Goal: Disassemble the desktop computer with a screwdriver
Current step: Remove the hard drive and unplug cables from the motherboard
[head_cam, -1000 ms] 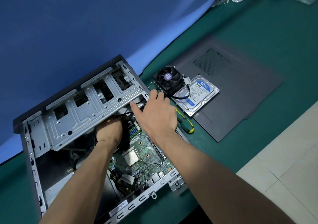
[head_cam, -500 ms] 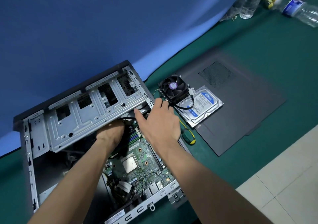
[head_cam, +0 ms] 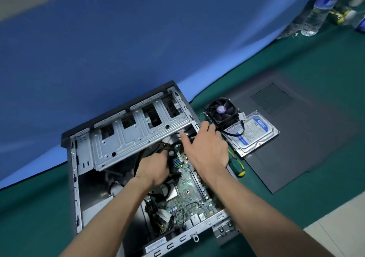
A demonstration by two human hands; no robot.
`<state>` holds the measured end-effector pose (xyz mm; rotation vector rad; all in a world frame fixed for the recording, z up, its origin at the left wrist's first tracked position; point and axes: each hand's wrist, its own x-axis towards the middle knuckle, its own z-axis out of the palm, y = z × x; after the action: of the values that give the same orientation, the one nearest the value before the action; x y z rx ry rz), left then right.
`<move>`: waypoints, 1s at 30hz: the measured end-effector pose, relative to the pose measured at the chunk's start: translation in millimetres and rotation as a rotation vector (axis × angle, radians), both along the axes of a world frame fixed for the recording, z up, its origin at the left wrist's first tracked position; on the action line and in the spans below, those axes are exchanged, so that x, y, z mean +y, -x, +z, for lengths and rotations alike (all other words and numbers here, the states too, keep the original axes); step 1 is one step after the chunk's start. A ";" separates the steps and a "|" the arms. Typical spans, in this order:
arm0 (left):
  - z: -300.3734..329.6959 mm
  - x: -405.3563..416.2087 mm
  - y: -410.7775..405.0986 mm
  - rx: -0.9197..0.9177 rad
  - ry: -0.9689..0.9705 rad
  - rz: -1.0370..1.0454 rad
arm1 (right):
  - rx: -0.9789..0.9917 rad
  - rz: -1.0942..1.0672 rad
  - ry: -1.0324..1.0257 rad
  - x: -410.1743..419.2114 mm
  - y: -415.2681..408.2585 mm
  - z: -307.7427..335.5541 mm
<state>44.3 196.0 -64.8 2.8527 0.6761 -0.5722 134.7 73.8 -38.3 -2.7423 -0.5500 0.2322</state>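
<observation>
The opened desktop case [head_cam: 75,179] lies on a green mat, its silver drive cage [head_cam: 138,136] tilted above the green motherboard [head_cam: 189,193]. My left hand [head_cam: 156,167] is inside the case under the cage, fingers curled round a bundle of black and yellow cables [head_cam: 164,146]. My right hand [head_cam: 207,150] rests over the case's right side, fingers spread, its fingertips reaching to the cage's right edge. A green and yellow screwdriver [head_cam: 237,167] lies on the mat just right of that hand, partly hidden by it.
A black CPU cooler fan [head_cam: 221,111] and a blue-labelled hard drive [head_cam: 254,133] lie right of the case, the drive on the removed dark side panel [head_cam: 308,138]. Plastic bottles [head_cam: 320,7] stand at the far right. A blue cloth [head_cam: 138,39] hangs behind.
The camera view has lifted and shifted. My left hand has come out slightly from under the cage, pulling cables with it. My right hand stays at the cage's right edge.
</observation>
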 end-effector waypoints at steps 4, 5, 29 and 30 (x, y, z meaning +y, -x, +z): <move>13.9 -7.0 7.6 -0.148 0.296 0.255 | -0.007 0.003 -0.002 -0.6 0.2 0.8; 19.1 -8.1 9.0 -0.199 0.417 0.336 | -0.004 0.004 0.000 -0.3 0.0 1.4; 180.8 -44.8 -23.4 -0.888 1.651 1.035 | 1.249 0.426 -0.769 -51.9 -33.6 107.8; 183.4 -45.6 -26.7 -0.910 1.673 1.071 | 1.292 0.464 -0.762 -50.6 -38.1 113.2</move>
<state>71.0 150.3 118.6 0.7548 0.7584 0.3043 172.8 23.2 74.9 -1.2733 -0.6383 1.3926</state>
